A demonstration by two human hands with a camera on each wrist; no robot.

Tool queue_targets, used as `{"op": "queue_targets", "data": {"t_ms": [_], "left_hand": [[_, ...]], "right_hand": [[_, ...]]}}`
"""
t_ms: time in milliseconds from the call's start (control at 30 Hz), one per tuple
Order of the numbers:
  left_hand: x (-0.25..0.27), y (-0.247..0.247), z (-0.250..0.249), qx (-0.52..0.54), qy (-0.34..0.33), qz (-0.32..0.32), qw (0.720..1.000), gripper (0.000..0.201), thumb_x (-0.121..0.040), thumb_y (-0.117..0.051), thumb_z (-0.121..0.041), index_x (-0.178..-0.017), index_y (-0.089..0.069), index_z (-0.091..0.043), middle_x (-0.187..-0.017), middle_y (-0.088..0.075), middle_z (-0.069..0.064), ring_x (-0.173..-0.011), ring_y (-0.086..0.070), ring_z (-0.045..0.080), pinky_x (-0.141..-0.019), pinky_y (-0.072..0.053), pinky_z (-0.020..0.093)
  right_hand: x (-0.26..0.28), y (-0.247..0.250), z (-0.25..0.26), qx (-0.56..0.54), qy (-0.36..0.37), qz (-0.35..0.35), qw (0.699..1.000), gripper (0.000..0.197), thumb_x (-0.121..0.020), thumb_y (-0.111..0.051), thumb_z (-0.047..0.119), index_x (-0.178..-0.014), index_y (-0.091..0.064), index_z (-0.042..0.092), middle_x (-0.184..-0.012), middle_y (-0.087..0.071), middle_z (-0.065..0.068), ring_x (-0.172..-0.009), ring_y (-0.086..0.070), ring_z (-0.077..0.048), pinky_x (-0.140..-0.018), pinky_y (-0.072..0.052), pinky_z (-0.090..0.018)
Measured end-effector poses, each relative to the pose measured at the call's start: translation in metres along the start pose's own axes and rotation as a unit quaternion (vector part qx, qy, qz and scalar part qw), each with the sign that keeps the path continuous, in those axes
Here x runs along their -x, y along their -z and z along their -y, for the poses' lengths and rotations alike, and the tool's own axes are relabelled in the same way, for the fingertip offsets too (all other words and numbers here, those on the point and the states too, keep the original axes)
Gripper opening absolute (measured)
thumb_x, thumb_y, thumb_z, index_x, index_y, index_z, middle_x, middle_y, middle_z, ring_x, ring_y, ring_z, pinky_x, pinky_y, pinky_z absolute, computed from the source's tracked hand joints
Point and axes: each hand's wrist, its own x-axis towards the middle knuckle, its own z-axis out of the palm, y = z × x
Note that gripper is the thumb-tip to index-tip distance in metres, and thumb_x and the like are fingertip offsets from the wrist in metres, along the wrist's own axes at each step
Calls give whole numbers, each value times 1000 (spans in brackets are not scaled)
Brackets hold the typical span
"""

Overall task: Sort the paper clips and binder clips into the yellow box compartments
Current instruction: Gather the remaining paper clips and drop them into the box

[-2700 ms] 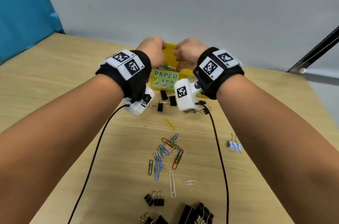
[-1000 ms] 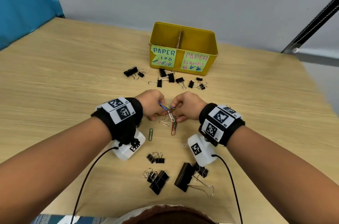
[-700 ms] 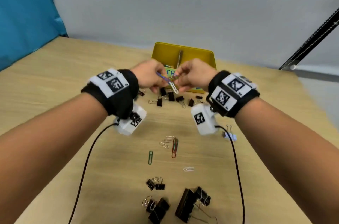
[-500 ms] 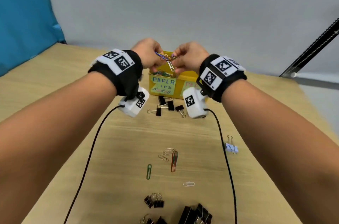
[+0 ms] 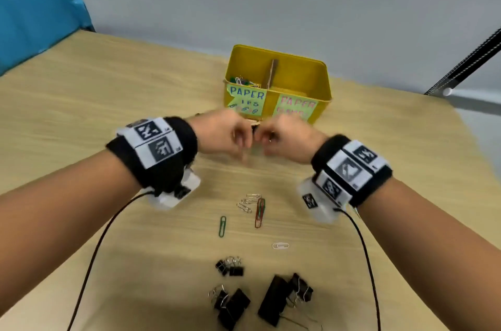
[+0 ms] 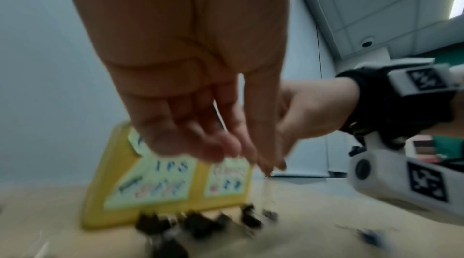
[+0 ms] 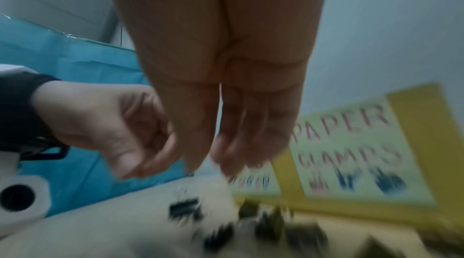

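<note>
Both hands hang low over the table just in front of the yellow box, close together and blurred. The left hand has its fingers drooping loosely, nothing plainly in them. The right hand is curled in, and whether it pinches anything I cannot tell (the wrist views are smeared too).

Beneath the fingers lie small black binder clips, right against the box front. The step in hand looks like gathering these. To do it well, pinch each by its black body, not the wire handles, and drop it in the right-hand compartment, labelled for clamps.

Loose paper clips wait nearer the body, with larger binder clips nearer still; some paper clips already sit in the left compartment.
</note>
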Motion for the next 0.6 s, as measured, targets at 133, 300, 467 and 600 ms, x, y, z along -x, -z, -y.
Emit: {"op": "queue_targets", "data": {"t_ms": [133,300,467,600], "left_hand": [[32,-51,5,-72,34,194,978,63,-71,-77,-24,-128,-49,-25,-111,-45,-8,-106,-49,12,-90,-46,25],[36,-69,7,-112,24,165,979,76,-68,-79,-24,-133,-41,-26,-121,-41,-6,-114,-44,14,-100,-45,33],[28,-78,0,-82,11,98,992,45,-77,-72,-23,-117,-54,-15,-103,-46,-4,-105,-51,17,-89,-44,29],[22,-85,-8,-87,7,67,994,34,-81,-67,-20,-113,-59,-12,-113,-58,5,-97,-53,18,-81,-43,26]], "right_hand": [[43,-48,-1,12,-8,197,980,53,-74,-72,25,-124,-55,27,-108,-47,5,-102,-50,-15,-89,-44,-27],[55,-69,-4,-18,-11,116,993,47,-73,-76,28,-115,-59,17,-114,-52,-4,-100,-51,-16,-92,-45,-29],[59,-76,-5,-38,-8,73,997,24,-79,-71,22,-100,-66,11,-105,-57,-5,-95,-56,-19,-86,-45,-27],[61,-79,-7,-41,-20,68,997,20,-80,-70,20,-96,-66,9,-94,-48,2,-86,-48,-12,-75,-37,-20]]}}
